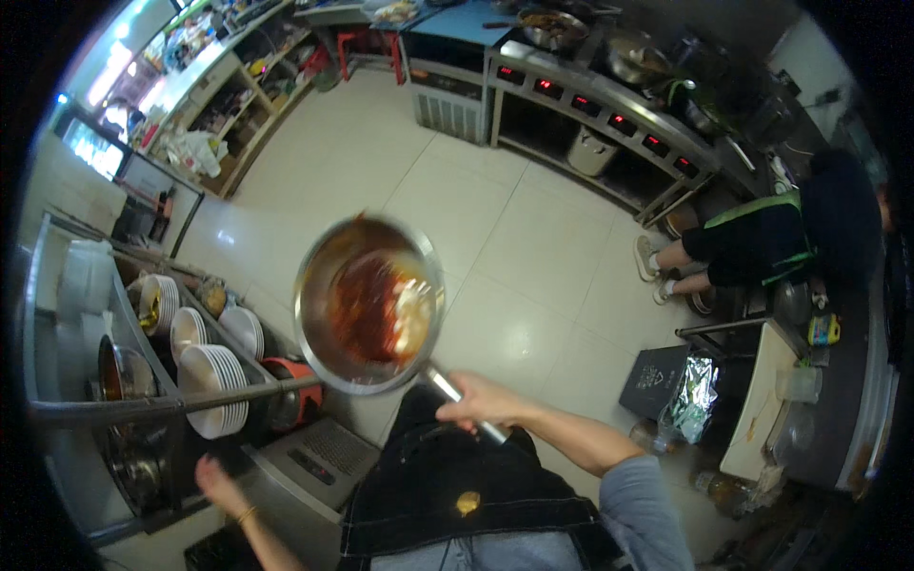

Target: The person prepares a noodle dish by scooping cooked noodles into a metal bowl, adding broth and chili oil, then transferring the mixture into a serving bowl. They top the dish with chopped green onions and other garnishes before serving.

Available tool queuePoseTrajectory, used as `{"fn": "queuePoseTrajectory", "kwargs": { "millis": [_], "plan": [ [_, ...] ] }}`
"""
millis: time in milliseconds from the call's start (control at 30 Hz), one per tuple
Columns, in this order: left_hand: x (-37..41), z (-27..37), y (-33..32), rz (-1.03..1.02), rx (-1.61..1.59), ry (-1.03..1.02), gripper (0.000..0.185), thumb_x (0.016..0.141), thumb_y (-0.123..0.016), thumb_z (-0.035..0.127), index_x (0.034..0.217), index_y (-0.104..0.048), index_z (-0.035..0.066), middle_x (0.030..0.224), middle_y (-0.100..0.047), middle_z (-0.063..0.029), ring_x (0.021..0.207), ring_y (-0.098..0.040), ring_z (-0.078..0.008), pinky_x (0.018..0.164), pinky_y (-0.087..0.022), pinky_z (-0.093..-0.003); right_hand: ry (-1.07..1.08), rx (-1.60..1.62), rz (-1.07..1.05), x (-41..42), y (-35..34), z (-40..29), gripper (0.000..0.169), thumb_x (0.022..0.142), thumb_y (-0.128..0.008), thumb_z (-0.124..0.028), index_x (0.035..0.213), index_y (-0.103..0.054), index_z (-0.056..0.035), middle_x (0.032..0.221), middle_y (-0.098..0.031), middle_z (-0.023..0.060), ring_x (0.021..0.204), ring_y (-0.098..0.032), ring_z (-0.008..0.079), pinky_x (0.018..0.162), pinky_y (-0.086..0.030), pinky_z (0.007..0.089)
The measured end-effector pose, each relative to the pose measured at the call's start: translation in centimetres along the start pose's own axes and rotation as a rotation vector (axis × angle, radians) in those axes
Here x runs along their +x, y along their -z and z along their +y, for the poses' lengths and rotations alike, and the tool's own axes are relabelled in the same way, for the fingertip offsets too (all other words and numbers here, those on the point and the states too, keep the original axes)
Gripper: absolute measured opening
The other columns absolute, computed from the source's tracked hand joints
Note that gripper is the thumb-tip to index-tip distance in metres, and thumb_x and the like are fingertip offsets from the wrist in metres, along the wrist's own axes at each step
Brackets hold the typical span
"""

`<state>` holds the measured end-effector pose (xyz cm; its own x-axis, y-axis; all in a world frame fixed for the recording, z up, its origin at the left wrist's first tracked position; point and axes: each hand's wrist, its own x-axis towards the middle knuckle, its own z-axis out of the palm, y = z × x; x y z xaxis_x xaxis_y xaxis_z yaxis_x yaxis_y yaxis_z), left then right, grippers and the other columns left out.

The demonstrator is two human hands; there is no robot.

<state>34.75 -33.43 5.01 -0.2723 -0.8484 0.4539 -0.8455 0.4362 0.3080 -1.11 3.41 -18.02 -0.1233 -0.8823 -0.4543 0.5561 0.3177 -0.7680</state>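
Note:
A steel saucepan [310, 328] is held out in front of me by its metal handle, tilted so that I look into it. Red sauce [363, 314] covers its bottom, and a blurred heap of pale pieces [412, 317] lies at the right side. My right hand [485, 403] grips the handle. Low on the left, my left hand [216, 484] is blurred and appears to hold nothing. It is nearest to the metal shelf rack [235, 397], below a stack of white bowls [207, 392]. A black apron [443, 471] hangs below the pan.
A row of cooktops with red displays [585, 105] runs along the back, bearing a pan of food [553, 28]. Another person [750, 239] stands at the right. A black box [653, 382] sits on the tiled floor [493, 235], near a white board [760, 400]. Wooden shelves [243, 121] line the back left.

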Motion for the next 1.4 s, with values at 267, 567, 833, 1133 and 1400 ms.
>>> {"fn": "queuePoseTrajectory", "kwargs": {
  "millis": [267, 567, 833, 1133, 1400],
  "plan": [
    [-19.4, 20.2, -35.8, -1.357, -0.47, -0.243, 0.058, 0.086, -0.067, 0.023, 0.136, -0.044, 0.006, 0.129, -0.05, -0.0191, 0.122, -0.047, -0.0287, 0.099, -0.04, -0.0392, 0.191, 0.141, 0.433, 0.2, 23.6, -8.3, 0.031, 0.082, -0.066, -0.007, 0.096, -0.039, -0.0025, 0.065, -0.048, 0.0014, 0.047, -0.049, 0.0078, 0.042, -0.043, 0.0233],
    [-3.5, 54.6, -60.4, -1.891, -0.462, -0.735, 0.042, 0.089, -0.057, 0.037, 0.124, -0.059, 0.015, 0.13, -0.052, -0.0181, 0.126, -0.043, -0.0348, 0.104, -0.036, -0.0389, 0.24, 0.411, 0.753, -1.5, 44.3, -26.6, 0.026, 0.083, -0.06, -0.002, 0.1, -0.041, -0.0022, 0.063, -0.048, 0.0032, 0.046, -0.048, 0.0118, 0.042, -0.042, 0.0262],
    [18.7, 95.1, -69.9, -0.735, -0.8, -0.913, 0.038, 0.08, -0.065, 0.009, 0.117, -0.056, 0.006, 0.118, -0.055, -0.0179, 0.11, -0.051, -0.0362, 0.094, -0.042, -0.0426, 0.318, 0.42, 0.981, -1.8, 55.1, -37.9, 0.025, 0.079, -0.064, -0.004, 0.09, -0.042, -0.005, 0.061, -0.049, 0.0045, 0.045, -0.048, 0.0124, 0.042, -0.042, 0.0266],
    [31.0, 112.6, -80.8, -0.51, -0.023, -1.006, 0.059, 0.078, -0.066, 0.015, 0.133, -0.044, 0.013, 0.118, -0.052, -0.0132, 0.104, -0.054, -0.0296, 0.085, -0.045, -0.0429, 0.368, 0.436, 1.008, -2.2, 66.2, -48.5, 0.024, 0.077, -0.063, -0.003, 0.091, -0.044, -0.003, 0.061, -0.048, 0.0036, 0.044, -0.048, 0.0108, 0.042, -0.042, 0.0246],
    [37.2, 116.2, -80.7, -0.797, -0.007, -1.125, 0.048, 0.087, -0.053, 0.018, 0.133, -0.041, 0.015, 0.098, -0.056, -0.0124, 0.07, -0.062, -0.0345, 0.06, -0.051, -0.0469, 0.411, 0.444, 1.111, 4.5, 75.1, -55.2, 0.028, 0.077, -0.064, -0.003, 0.095, -0.043, -0.0012, 0.066, -0.048, 0.0047, 0.045, -0.047, 0.0117, 0.041, -0.04, 0.0257]
  ]
}}
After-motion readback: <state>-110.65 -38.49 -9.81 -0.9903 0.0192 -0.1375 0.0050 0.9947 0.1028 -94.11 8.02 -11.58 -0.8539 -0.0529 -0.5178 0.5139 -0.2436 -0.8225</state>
